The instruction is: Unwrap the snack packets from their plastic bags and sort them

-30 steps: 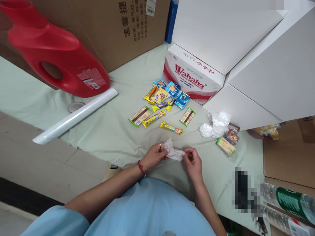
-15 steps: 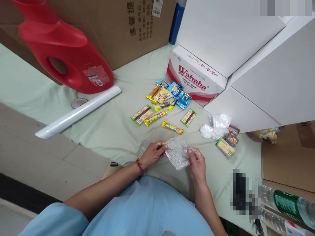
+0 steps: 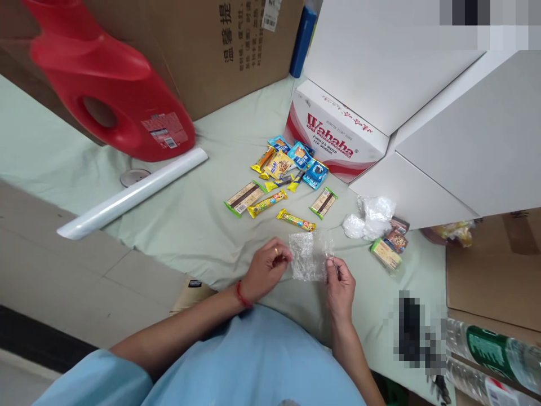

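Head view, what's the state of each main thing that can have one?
Clear plastic, spread out
Right hand, grip shut on the clear plastic
Left hand, grip curled near its edge, contact unclear
Snack packs, wrapped
Plastic clump, crumpled
White roll, lying down
Red jug, standing, top out of view
Wahaha box, no opening visible

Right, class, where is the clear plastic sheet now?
In the head view, the clear plastic sheet is below and right of centre, just below the lower yellow bar, pinched by the right hand, its left edge beside the left hand.
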`<state>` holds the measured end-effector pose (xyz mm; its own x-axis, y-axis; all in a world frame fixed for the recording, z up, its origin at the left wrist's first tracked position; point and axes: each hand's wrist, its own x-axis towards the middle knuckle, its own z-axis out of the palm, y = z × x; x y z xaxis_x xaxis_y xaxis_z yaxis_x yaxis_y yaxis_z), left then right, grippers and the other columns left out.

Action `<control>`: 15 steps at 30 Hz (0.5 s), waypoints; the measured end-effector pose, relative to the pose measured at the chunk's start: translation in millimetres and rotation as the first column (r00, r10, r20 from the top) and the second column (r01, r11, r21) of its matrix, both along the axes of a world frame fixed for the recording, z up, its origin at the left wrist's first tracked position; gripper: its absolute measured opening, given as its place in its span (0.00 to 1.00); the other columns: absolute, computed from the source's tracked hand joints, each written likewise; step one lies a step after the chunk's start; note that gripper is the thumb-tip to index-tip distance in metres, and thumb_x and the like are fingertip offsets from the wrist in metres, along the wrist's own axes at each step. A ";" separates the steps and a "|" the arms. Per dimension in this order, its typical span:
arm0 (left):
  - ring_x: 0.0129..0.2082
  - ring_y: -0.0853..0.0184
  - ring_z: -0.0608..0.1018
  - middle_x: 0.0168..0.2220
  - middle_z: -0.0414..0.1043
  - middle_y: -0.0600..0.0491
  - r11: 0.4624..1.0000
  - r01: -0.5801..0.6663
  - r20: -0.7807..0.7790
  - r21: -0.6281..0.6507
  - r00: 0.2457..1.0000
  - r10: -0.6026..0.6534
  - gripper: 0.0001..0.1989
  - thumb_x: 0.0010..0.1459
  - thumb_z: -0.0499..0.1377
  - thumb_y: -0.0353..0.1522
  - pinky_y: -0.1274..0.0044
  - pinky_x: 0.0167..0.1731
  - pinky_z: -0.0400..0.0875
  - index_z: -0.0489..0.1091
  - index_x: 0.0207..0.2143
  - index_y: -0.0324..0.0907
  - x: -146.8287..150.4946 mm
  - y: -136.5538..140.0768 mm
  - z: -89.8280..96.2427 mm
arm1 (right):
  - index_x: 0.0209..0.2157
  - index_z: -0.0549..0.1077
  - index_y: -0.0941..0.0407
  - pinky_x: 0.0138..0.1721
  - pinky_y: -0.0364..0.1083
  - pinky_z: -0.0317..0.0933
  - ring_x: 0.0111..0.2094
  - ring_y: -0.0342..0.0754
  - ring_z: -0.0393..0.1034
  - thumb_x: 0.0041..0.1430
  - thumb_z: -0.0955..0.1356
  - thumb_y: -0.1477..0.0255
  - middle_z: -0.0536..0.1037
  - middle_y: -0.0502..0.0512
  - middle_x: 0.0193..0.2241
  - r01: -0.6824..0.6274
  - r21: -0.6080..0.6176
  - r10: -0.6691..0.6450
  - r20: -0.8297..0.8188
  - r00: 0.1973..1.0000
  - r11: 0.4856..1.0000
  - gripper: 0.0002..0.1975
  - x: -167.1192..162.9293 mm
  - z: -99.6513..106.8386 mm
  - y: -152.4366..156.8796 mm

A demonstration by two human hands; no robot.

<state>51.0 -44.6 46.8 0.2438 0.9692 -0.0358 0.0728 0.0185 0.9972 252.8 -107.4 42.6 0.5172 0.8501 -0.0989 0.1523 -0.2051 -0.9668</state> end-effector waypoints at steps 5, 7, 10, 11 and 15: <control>0.23 0.73 0.65 0.26 0.65 0.58 0.886 0.190 0.321 -0.422 0.946 -0.049 0.17 0.52 0.64 0.45 0.80 0.22 0.58 0.68 0.32 0.42 13.2 3.3 10.2 | 0.42 0.83 0.49 0.33 0.45 0.63 0.34 0.48 0.69 0.64 0.70 0.64 0.75 0.54 0.35 -0.212 0.112 0.183 0.226 0.957 0.971 0.09 -10.6 11.4 -2.0; 0.22 0.75 0.65 0.27 0.65 0.58 0.836 0.181 0.361 -0.518 0.932 0.021 0.22 0.53 0.63 0.51 0.81 0.20 0.54 0.67 0.32 0.41 16.5 6.7 12.0 | 0.44 0.83 0.46 0.35 0.46 0.65 0.35 0.49 0.71 0.64 0.70 0.67 0.75 0.54 0.35 -0.284 0.140 0.237 0.282 0.930 0.948 0.09 -14.6 13.3 -4.3; 0.21 0.76 0.65 0.27 0.66 0.57 0.809 0.142 0.331 -0.571 0.941 0.068 0.27 0.54 0.59 0.57 0.81 0.18 0.51 0.68 0.32 0.41 17.2 12.7 15.4 | 0.48 0.82 0.42 0.37 0.47 0.67 0.36 0.49 0.72 0.64 0.69 0.72 0.75 0.54 0.35 -0.391 0.164 0.312 0.366 0.877 0.906 0.15 -17.9 11.3 -9.8; 0.20 0.76 0.65 0.26 0.65 0.57 0.804 0.133 0.314 -0.580 0.947 0.069 0.28 0.55 0.58 0.58 0.81 0.17 0.50 0.68 0.31 0.40 16.8 14.5 16.5 | 0.49 0.81 0.41 0.36 0.47 0.67 0.36 0.49 0.73 0.65 0.69 0.73 0.75 0.54 0.35 -0.422 0.167 0.332 0.393 0.858 0.891 0.16 -18.2 9.8 -11.7; 0.18 0.76 0.64 0.24 0.64 0.58 0.808 0.097 0.255 -0.581 0.965 0.068 0.29 0.53 0.59 0.59 0.81 0.16 0.50 0.67 0.29 0.41 16.4 18.9 18.9 | 0.54 0.79 0.40 0.34 0.45 0.67 0.34 0.47 0.72 0.65 0.67 0.76 0.74 0.54 0.35 -0.509 0.162 0.383 0.479 0.790 0.846 0.21 -18.1 3.4 -17.0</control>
<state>67.4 -25.8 65.7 0.3376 0.7788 -0.5287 -0.1728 0.6034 0.7785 234.7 -124.4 46.0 0.0101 0.9539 0.2998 0.5563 0.2438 -0.7944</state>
